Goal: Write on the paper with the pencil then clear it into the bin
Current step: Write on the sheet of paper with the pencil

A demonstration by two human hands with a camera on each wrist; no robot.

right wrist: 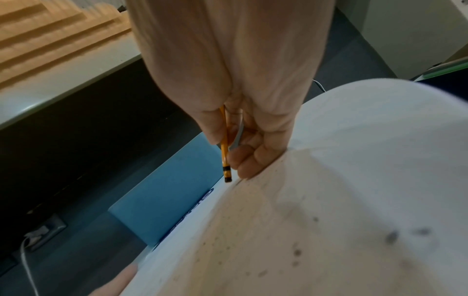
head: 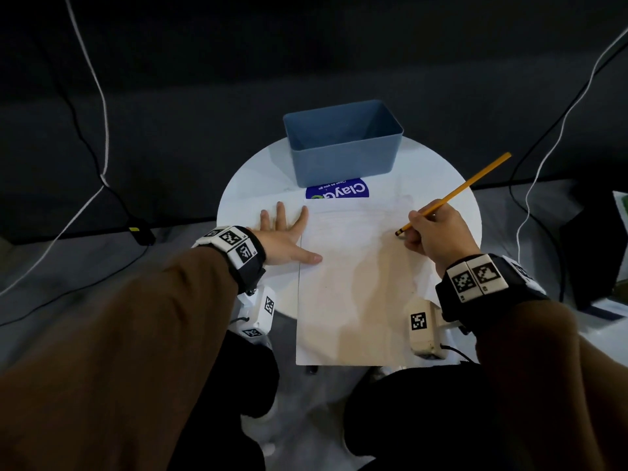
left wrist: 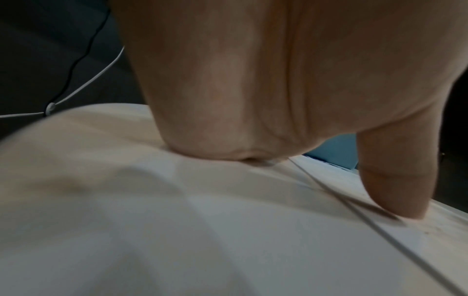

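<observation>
Right hand pinches the pencil in a writing grip, fingers curled round the lower shaft, dark tip just above or at the paper near its far right part; contact can't be confirmed from the head view. Right wrist view shows the same: pencil held between thumb and fingers, little-finger side of the hand resting on the sheet. Left hand lies flat with fingers spread, palm on the table at the sheet's left edge, thumb reaching over onto the paper to pin it. Left wrist view confirms thumb tip pressing down just past the paper edge. Progress: early, by my read. Faint lines may sit on the upper part of the sheet, but too pale to call as writing; most of the page looks blank. Paper lies flat, uncrumpled, overhanging the table's near edge toward the lap. Bin sits at the far side of the table, just beyond the sheet, and looks empty. Left to do: finish writing, then get the paper into the bin.
</observation>
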